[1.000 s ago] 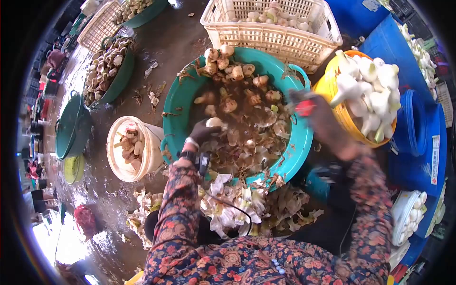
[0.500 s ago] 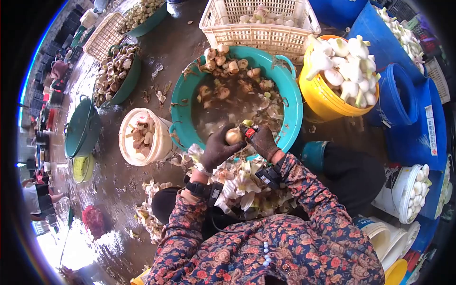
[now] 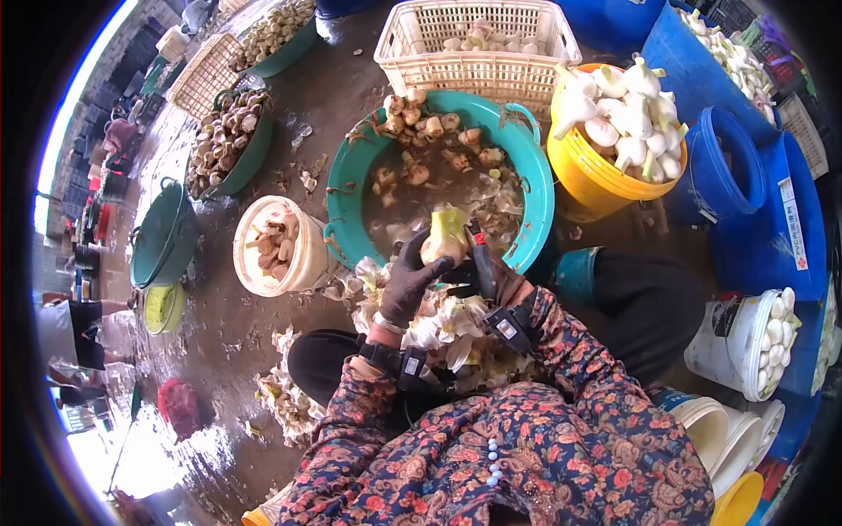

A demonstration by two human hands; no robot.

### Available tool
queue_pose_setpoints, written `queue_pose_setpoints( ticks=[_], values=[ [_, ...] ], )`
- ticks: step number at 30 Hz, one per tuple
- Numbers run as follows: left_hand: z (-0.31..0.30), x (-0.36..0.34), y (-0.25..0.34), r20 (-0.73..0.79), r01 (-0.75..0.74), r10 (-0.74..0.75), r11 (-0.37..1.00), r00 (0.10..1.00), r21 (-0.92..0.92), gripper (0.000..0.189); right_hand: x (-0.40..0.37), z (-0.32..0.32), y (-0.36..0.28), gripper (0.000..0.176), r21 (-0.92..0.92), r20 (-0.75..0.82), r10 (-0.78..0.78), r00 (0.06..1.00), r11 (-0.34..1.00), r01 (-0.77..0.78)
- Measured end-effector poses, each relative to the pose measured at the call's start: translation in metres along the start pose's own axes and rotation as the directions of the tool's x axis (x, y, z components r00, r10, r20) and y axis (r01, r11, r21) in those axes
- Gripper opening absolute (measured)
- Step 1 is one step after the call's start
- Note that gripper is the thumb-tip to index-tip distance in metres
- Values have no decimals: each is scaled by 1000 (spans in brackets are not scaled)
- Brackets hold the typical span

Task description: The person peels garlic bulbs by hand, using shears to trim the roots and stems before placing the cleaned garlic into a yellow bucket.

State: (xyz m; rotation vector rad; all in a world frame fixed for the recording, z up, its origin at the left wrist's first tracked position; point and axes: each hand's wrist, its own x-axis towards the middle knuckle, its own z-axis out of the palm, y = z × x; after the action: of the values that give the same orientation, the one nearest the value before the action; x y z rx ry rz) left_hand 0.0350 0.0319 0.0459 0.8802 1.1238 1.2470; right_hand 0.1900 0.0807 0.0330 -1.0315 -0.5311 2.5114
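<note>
Left hand (image 3: 407,285) grasps the bulb (image 3: 445,235) from its left and near side, thumb across the base. Bulb is over the near part of the tub (image 3: 346,186); long axis points away from the body, green stem end far. Just right of it: red-and-black tool (image 3: 478,237), right hand (image 3: 498,273) curled round it. Tool-bulb contact unclear.

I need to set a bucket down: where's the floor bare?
Mostly bare floor lies between crate and upper-left basin, and between left white bucket and red bag. Crowded: the right side, yellow bucket beside blue bucket; peelings beside the tub.
</note>
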Motion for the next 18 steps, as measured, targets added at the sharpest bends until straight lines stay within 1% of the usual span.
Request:
queue_pose_setpoints(
  ticks=[1, 2, 3, 4, 5, 6, 7, 8, 9, 10, 11, 13, 14, 15, 16, 17, 18],
  values=[
    [2, -4, 0, 21, 74, -74, 997, 997, -13, 64, 19, -12, 16, 61, -89, 200, -245, 949, 960, 267],
    [2, -3, 1, 50, 16, -24, 988, 998, 154, 63, 20, -15, 16, 60, -416, 286, -464, 838, 728, 545],
    [0, -3, 0, 46, 18, -25, 988, 999, 152, 63, 22, -17, 14, 59, -635, 445, -589, 675, 323, 701],
    [-3, -4, 0, 44, -19, 7, 963, 999, 269, 60, 31, -24, 20, 59, -634, 447, -586, 676, 327, 701],
    [-4, -3, 0, 49, -56, 40, 922, 998, 383, 58, 40, -23, 21, 54, -575, 261, -603, 754, 530, 623],
    [-4, -3, -1, 33, -65, 57, 914, 998, 401, 55, 46, -25, 24, 49, -466, 69, -570, 819, 707, 532],
    [-5, -5, -2, 34, -60, 51, 914, 998, 401, 55, 45, -32, 28, 49, -464, 64, -568, 820, 711, 529],
    [-4, -6, 3, 40, -63, 50, 858, 998, 509, 54, 18, -8, 12, 43, -836, -4, -607, 794, 437, 330],
    [-3, -7, 9, 44, -67, 50, 790, 998, 610, 53, 3, 6, 2, 38, -997, -39, -663, 748, 78, 17],
    [-2, -9, 17, 76, -124, 99, 707, 992, 697, 51, 4, 3, 2, 32, -994, 104, -718, 688, -43, 105],
    [-6, -9, 16, 71, -120, 98, 708, 993, 696, 51, 7, -2, 2, 32, -993, 106, -714, 692, -45, 105],
    [-19, -6, 13, 133, 43, -121, 878, 984, 477, 45, 15, -11, 0, 31, -968, 111, -677, 728, 92, 233],
    [-20, -7, 23, 181, 66, -175, 871, 968, 487, 48, 13, -10, -1, 31, -960, 148, -671, 727, 78, 268],
    [-23, -7, 23, 182, 67, -176, 871, 967, 487, 48, 10, -9, -2, 31, -960, 146, -671, 727, 80, 267],
    [-26, -8, 22, 179, 130, -211, 915, 961, 382, 49, 7, -8, -3, 31, -795, -16, -578, 816, 502, 341],
    [-28, -9, 22, 179, 190, -243, 943, 953, 272, 49, 4, -5, -5, 31, -467, -110, -418, 902, 822, 324],
    [-28, -9, 21, 175, 166, -220, 946, 960, 278, 52, 6, -18, -4, 46, -499, -54, -321, 946, 829, 252]
  ],
)
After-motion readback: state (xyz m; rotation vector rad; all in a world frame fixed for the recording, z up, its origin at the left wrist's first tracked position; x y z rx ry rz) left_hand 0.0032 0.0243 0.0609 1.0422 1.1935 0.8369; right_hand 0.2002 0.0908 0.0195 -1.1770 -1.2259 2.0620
